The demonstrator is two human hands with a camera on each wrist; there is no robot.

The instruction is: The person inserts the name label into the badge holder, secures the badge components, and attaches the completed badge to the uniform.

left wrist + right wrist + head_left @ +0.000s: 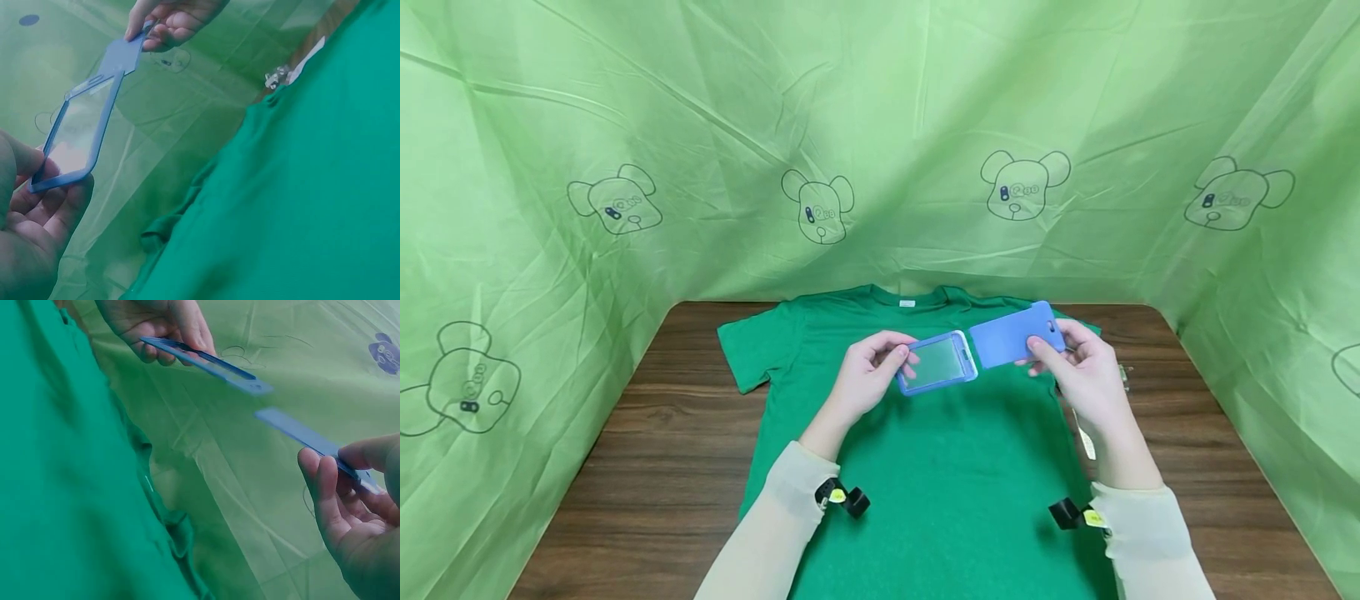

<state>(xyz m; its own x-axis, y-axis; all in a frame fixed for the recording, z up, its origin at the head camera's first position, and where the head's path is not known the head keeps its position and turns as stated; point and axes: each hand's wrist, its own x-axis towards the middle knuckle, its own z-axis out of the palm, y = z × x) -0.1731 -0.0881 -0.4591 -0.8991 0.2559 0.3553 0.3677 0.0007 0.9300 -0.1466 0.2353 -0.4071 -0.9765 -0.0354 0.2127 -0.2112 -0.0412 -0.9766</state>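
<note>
Basically, head view gives the full layout: left hand [868,375] pinches a blue badge frame [937,363] with a clear window, right hand [1086,371] pinches a solid blue backing card [1015,335], both held above a green T-shirt [940,475] spread flat on the dark wood-grain bench [655,467]. The two pieces look separated in the right wrist view; the left wrist view shows them meeting end to end, so cannot tell. Left wrist view also shows a small metal clip [277,76] by the shirt edge. Frame is thin rigid plastic, rounded corners. Green cloth backdrop [880,125] is creased, printed with bear outlines.
</note>
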